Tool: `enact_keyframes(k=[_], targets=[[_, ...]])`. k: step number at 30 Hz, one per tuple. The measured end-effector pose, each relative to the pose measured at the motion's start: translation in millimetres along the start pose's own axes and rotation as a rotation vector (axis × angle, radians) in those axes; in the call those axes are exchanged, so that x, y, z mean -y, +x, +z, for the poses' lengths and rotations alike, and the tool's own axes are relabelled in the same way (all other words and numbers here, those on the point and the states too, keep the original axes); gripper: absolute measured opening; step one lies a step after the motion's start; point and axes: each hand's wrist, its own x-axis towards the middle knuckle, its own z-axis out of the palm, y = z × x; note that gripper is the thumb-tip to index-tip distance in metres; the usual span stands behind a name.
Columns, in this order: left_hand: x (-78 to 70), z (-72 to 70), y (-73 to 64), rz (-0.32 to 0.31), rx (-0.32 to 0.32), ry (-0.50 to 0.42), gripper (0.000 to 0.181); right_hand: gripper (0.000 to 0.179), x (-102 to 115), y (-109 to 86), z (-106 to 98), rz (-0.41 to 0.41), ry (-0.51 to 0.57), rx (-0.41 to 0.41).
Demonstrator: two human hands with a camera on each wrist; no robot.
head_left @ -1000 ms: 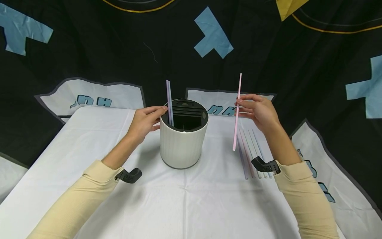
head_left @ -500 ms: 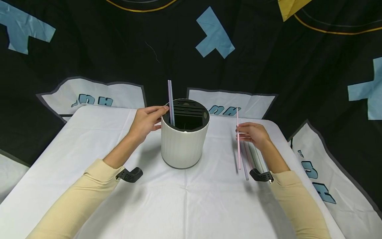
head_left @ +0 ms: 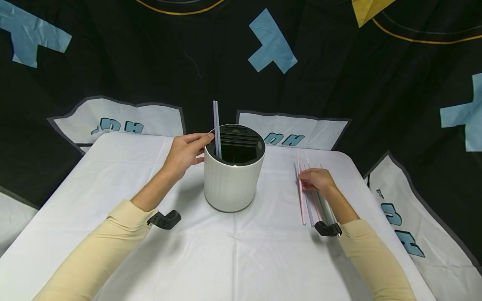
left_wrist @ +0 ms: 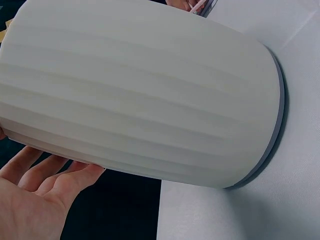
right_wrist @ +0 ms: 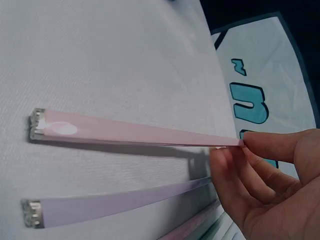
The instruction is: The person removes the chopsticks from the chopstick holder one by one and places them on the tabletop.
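A white ribbed container with a black top stands upright on the table. My left hand holds its left rim, thumb at the top edge and fingers against the outside. Two pale purple straws stick up from the opening beside my thumb. At the right, my right hand pinches a pink straw between thumb and fingers, low over the table. A purple straw lies alongside it. More straws under my right hand are partly hidden.
White cloth covers the table. Behind it hangs a black sheet with blue shapes. The table's right edge runs close to my right hand.
My right hand has come down with the pink straw, from raised in the air to the left side of the other straws. My left hand stays on the container.
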Motion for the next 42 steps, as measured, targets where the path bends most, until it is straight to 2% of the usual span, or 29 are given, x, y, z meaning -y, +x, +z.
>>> enact_keyframes(k=[9, 16, 19, 23, 27, 31, 36, 42], targets=[[0.0, 0.8, 0.0, 0.005, -0.002, -0.002, 0.045, 0.037, -6.0, 0.5, 3.1, -0.024, -0.100, -0.075], [0.2, 1.3, -0.3, -0.004, -0.006, 0.000, 0.045, 0.038, 10.5, -10.9, -2.2, -0.068, -0.149, -0.102], [0.0, 1.3, -0.6, -0.001, -0.004, 0.003, 0.045, 0.040, 31.9, -19.9, -3.5, -0.115, -0.149, -0.112], [-0.1, 1.0, -0.8, 0.001, -0.004, 0.004, 0.045, 0.041, 75.9, -37.3, 0.8, -0.173, -0.136, -0.099], [-0.2, 0.7, -0.5, -0.002, -0.007, 0.005, 0.045, 0.041, 124.1, -59.8, 15.0, -0.242, -0.098, -0.054], [-0.9, 0.2, -0.2, -0.005, -0.008, 0.009, 0.046, 0.036, 160.6, -78.2, 35.1, -0.333, -0.038, 0.018], [-0.6, -0.3, 0.4, -0.005, -0.002, 0.002, 0.045, 0.027, 189.2, -90.9, 62.7, -0.411, 0.042, 0.116], [-1.0, 0.0, -0.2, -0.003, -0.005, 0.004, 0.047, 0.027, 205.6, -95.5, 92.5, -0.464, 0.046, 0.207]])
